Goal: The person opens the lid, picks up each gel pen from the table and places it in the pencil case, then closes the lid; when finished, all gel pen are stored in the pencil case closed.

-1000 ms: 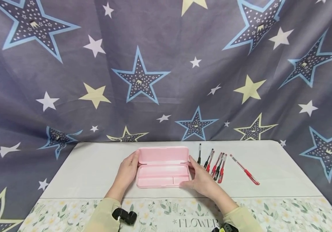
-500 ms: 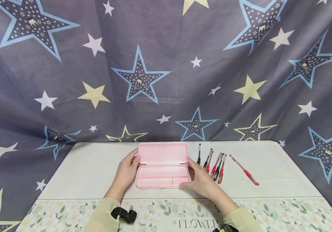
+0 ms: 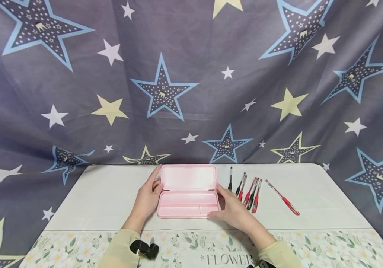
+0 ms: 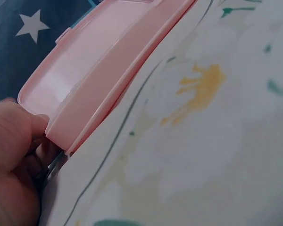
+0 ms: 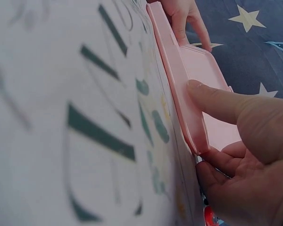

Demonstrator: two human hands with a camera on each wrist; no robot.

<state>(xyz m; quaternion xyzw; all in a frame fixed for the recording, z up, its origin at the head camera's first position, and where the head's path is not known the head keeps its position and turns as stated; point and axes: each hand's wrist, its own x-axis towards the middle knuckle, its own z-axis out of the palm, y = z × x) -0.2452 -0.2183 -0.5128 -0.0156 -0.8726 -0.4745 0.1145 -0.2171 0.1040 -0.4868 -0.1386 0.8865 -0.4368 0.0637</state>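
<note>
A pink plastic pencil case (image 3: 188, 216) lies on the table with its lid (image 3: 189, 178) raised at the back. Inside, the base shows a long section and smaller divided ones, all without pens. My left hand (image 3: 147, 195) holds the left end, its index finger reaching up along the lid's edge; in the left wrist view the thumb meets the base's corner. On the other end, my right hand (image 3: 233, 208) grips the base, with the thumb (image 5: 217, 99) on the front wall and fingers curled at the end. Some fingertips are hidden behind the case.
Several black and red pens (image 3: 248, 191) lie in a loose row just right of my right hand. A single red pen (image 3: 283, 198) lies farther right. A star-patterned curtain (image 3: 191, 82) hangs behind the table (image 3: 111, 201), whose front strip is floral.
The lid has swung up and back from a forward-leaning position. My left index finger has moved up with it. My right hand and the pens have hardly moved.
</note>
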